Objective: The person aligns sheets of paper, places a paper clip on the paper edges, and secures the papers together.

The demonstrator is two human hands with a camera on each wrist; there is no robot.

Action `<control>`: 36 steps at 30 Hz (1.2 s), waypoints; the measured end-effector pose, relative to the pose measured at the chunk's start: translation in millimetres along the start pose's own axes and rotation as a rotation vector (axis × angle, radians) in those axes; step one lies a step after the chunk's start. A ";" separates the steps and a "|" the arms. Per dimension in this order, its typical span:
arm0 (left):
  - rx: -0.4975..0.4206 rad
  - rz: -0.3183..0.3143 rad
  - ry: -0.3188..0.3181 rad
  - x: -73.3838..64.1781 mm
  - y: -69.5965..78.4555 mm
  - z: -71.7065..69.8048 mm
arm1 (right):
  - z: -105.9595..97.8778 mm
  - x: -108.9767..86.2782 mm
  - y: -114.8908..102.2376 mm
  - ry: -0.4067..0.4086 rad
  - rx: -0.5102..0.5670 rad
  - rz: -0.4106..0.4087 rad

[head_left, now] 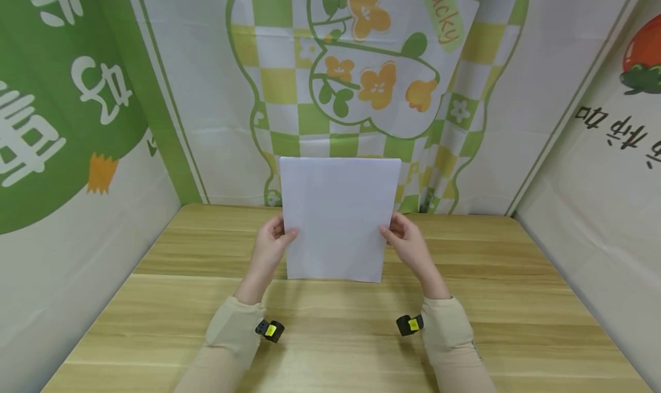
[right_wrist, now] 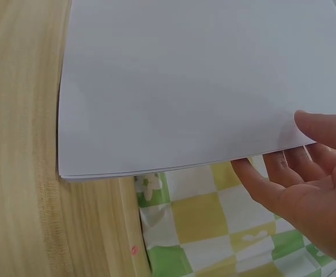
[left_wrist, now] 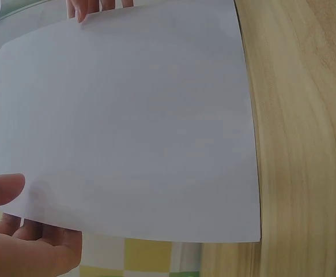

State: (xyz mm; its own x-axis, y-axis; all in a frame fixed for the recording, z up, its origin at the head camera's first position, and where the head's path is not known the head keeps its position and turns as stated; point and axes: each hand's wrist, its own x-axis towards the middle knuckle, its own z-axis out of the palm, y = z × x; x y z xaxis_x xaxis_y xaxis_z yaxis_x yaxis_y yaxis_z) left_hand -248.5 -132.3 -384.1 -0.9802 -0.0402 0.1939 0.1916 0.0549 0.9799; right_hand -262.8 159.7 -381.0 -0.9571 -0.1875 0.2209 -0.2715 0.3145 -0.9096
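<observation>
Head: paper (head_left: pixel 337 218) btwn LH (head_left: pixel 268 244) & RH (head_left: pixel 409 245)

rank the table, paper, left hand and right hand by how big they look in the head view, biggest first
1. Table
2. Paper
3. Left hand and right hand: too alike to rank

Hands (head_left: pixel 267 245) (head_left: pixel 410 244) partly hidden behind paper (head_left: pixel 338 218)

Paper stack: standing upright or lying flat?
Upright, or nearly: in the head view, the paper stack looks wider at top than bottom, held at its sides by both hands, left hand and right hand.
</observation>
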 end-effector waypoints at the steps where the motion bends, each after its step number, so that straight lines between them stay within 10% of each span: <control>1: 0.004 -0.004 -0.002 -0.2 -0.4 -0.2 | 0.3 -0.3 0.5 -0.009 -0.005 -0.002; 20: 0.116 -0.102 -0.122 -2.7 -13.5 -7.4 | 4.1 -2.7 22.3 -0.110 -0.103 0.018; 36: 0.150 -0.148 -0.090 -7.7 -18.4 -1.8 | 10.9 -5.1 25.2 -0.078 -0.146 0.047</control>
State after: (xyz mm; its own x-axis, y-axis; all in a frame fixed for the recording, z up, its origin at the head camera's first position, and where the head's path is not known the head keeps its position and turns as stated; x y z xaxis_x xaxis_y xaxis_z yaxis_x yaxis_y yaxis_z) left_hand -244.4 -134.8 -403.5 -0.9989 0.0300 0.0372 0.0426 0.2034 0.9782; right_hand -263.7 158.4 -408.8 -0.9598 -0.2392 0.1465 -0.2441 0.4550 -0.8564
